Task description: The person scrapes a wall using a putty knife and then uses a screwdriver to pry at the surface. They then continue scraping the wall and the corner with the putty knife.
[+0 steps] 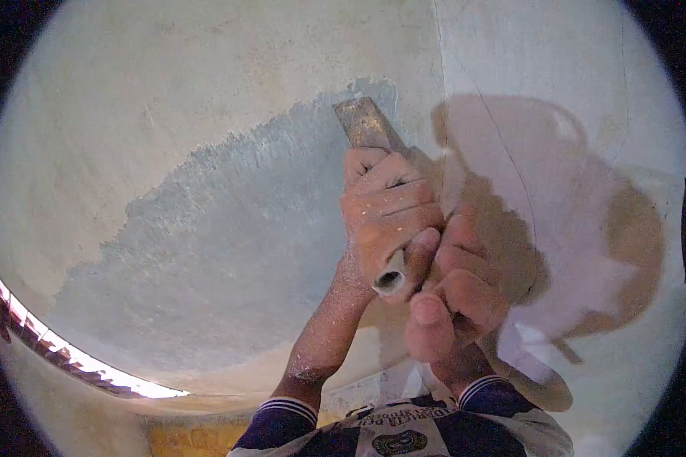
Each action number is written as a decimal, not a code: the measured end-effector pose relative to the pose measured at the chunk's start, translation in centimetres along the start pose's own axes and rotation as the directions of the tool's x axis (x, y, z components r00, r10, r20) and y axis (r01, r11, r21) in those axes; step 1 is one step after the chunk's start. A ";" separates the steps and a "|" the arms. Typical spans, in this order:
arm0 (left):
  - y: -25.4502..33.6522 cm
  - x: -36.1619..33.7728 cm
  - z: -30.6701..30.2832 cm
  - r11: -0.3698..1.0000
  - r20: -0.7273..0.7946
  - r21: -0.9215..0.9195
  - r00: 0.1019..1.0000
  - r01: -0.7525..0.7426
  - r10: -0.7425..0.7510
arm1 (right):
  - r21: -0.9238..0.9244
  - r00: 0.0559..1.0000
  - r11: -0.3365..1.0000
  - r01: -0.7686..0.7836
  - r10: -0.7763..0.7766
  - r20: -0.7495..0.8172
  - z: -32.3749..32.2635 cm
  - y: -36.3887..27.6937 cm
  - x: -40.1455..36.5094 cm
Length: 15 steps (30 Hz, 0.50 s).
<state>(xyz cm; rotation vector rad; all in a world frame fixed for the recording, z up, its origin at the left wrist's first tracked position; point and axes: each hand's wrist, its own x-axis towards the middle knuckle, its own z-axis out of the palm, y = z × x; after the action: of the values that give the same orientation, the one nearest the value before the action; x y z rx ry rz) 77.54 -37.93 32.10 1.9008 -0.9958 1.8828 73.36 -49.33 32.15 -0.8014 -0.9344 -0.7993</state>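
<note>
The left hand (389, 206) and the right hand (453, 297) are both clenching the handle of a scraper (366, 122). Its flat blade is lying against the wall (168, 91) at the upper edge of a grey patch (206, 244). The hands are hiding nearly the whole handle, so only its hollow end is showing between them.

We count two grips: the left grip (389, 213) near the centre and the right grip (456, 293) just beside it toward 4 o'clock. There is one scraper (364, 122), with one blade and one tubular handle end (389, 281). We count one grey patch (221, 251) at 9 o'clock, one shadow (572, 221) at 3 o'clock, one bright opening (76, 362) at 8 o'clock, and two striped cuffs (288, 410) at 6 o'clock.
</note>
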 end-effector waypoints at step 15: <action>-0.2 -0.2 -0.6 0.999 0.047 -0.047 0.999 0.022 -0.020 | -0.151 0.974 0.975 0.163 -0.135 0.181 -2.7 3.3 -2.5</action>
<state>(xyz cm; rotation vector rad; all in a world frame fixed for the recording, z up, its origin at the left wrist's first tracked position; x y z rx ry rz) 77.24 -37.40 32.04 1.9285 -1.0215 1.7944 76.28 -49.55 28.10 -0.9634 -1.1002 -0.9606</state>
